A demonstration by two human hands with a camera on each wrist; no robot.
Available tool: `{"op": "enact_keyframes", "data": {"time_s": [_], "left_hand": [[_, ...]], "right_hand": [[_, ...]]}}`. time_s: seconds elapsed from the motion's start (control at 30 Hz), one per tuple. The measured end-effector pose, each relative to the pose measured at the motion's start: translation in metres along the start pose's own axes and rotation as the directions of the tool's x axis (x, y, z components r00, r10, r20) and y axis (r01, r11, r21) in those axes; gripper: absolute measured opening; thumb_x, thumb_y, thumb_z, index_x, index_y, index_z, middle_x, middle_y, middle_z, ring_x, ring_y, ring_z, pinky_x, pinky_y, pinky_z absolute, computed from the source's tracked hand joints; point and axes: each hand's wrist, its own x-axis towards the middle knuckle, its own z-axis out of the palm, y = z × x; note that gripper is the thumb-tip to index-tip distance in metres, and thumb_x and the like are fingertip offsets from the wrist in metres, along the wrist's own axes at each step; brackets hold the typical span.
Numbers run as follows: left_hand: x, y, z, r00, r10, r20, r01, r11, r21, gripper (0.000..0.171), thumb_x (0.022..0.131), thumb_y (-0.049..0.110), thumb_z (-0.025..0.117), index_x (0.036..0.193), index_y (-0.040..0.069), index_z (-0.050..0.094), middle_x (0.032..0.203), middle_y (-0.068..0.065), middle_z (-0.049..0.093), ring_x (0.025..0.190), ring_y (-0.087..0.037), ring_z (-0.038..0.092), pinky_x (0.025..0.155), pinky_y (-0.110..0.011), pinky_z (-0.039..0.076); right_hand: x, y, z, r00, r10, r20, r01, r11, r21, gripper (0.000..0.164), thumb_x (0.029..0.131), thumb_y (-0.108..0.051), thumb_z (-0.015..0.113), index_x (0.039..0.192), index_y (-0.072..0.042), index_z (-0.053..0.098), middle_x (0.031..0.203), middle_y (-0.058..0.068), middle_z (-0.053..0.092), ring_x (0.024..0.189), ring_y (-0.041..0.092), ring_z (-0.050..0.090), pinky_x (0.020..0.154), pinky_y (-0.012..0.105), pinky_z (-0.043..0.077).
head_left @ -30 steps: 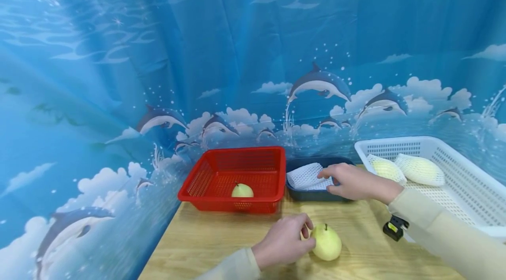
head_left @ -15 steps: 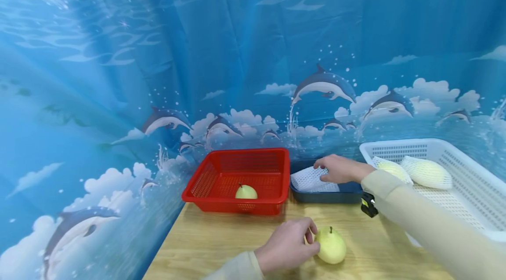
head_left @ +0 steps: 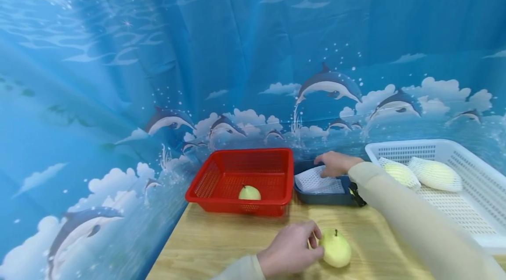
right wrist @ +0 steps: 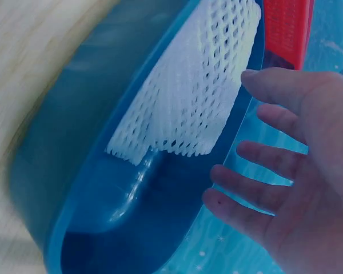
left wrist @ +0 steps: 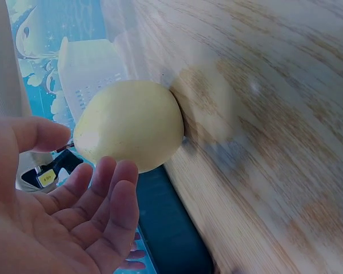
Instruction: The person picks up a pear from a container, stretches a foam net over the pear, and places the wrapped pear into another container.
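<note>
A yellow pear [head_left: 337, 250] with a short dark stem stands on the table. Beside it is my left hand [head_left: 290, 247]; in the left wrist view its loosely bent fingers [left wrist: 121, 220] are right by the pear without gripping it, and whether they touch is unclear. My right hand [head_left: 336, 165] is over a dark blue tub [head_left: 326, 199] holding white foam fruit nets [head_left: 316, 180]. From the right wrist view, its fingers are spread, and the thumb tip is close to a net [right wrist: 203, 80] without pinching it.
Left of the tub stands a red basket [head_left: 241, 207] with another pear [head_left: 250, 193] inside. A white basket [head_left: 474, 183] at right contains two pears in foam nets [head_left: 435, 175]. A printed dolphin curtain [head_left: 237, 51] hangs behind the table [head_left: 221, 236].
My right hand has moved leftward and farther back over the tub, its forearm crossing more of the table. The left hand stays beside the pear, and the view has shifted slightly.
</note>
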Motion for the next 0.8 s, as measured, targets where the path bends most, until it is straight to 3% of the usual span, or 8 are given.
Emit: {"op": "enact_keyframes", "data": {"time_s": [0.23, 0.4, 0.5, 0.63, 0.8], "left_hand": [[-0.002, -0.001, 0.0, 1.0, -0.002, -0.004, 0.002, 1.0, 0.003, 0.015, 0.086, 0.028, 0.071, 0.098, 0.027, 0.062, 0.077, 0.021, 0.055, 0.065, 0.005, 0.05, 0.06, -0.016, 0.042], [-0.005, -0.002, 0.001, 1.0, -0.006, 0.011, 0.006, 1.0, 0.008, 0.014, 0.087, 0.029, 0.072, 0.097, 0.027, 0.062, 0.076, 0.021, 0.055, 0.065, 0.005, 0.05, 0.059, -0.015, 0.042], [-0.005, -0.002, 0.001, 1.0, -0.007, 0.015, 0.007, 1.0, 0.004, 0.014, 0.087, 0.029, 0.072, 0.098, 0.026, 0.063, 0.076, 0.021, 0.054, 0.065, 0.005, 0.05, 0.06, -0.015, 0.042], [-0.006, -0.003, 0.001, 1.0, 0.002, 0.003, -0.002, 1.0, 0.021, 0.015, 0.086, 0.029, 0.071, 0.098, 0.026, 0.064, 0.076, 0.022, 0.054, 0.064, 0.006, 0.05, 0.059, -0.015, 0.041], [-0.007, -0.004, 0.001, 0.999, 0.033, -0.038, -0.03, 0.996, 0.078, 0.015, 0.085, 0.028, 0.071, 0.098, 0.025, 0.064, 0.076, 0.023, 0.055, 0.065, 0.009, 0.049, 0.06, -0.012, 0.04]], "right_hand": [[0.011, 0.004, 0.004, 0.999, 0.031, 0.023, -0.031, 1.0, 0.001, 0.056, 0.091, -0.02, 0.073, 0.142, -0.007, 0.055, 0.148, 0.021, 0.05, 0.126, 0.036, 0.056, 0.088, 0.045, 0.056], [0.014, 0.006, 0.01, 0.999, 0.016, 0.042, -0.015, 1.0, -0.01, 0.047, 0.089, -0.013, 0.074, 0.134, -0.008, 0.063, 0.132, 0.018, 0.063, 0.101, 0.026, 0.066, 0.076, 0.039, 0.056], [0.014, 0.009, 0.011, 0.999, -0.008, 0.04, 0.008, 1.0, -0.017, 0.038, 0.089, -0.01, 0.074, 0.127, -0.006, 0.067, 0.123, 0.015, 0.067, 0.095, 0.026, 0.067, 0.074, 0.039, 0.056], [0.016, 0.013, 0.013, 0.999, -0.038, 0.006, 0.038, 0.999, -0.032, 0.026, 0.091, -0.008, 0.07, 0.117, -0.007, 0.071, 0.119, 0.013, 0.069, 0.101, 0.026, 0.067, 0.077, 0.04, 0.058], [0.014, 0.014, 0.01, 0.996, -0.054, -0.075, 0.052, 0.998, -0.027, 0.021, 0.097, -0.009, 0.061, 0.114, -0.006, 0.072, 0.111, 0.011, 0.071, 0.09, 0.019, 0.067, 0.073, 0.039, 0.056]]}}
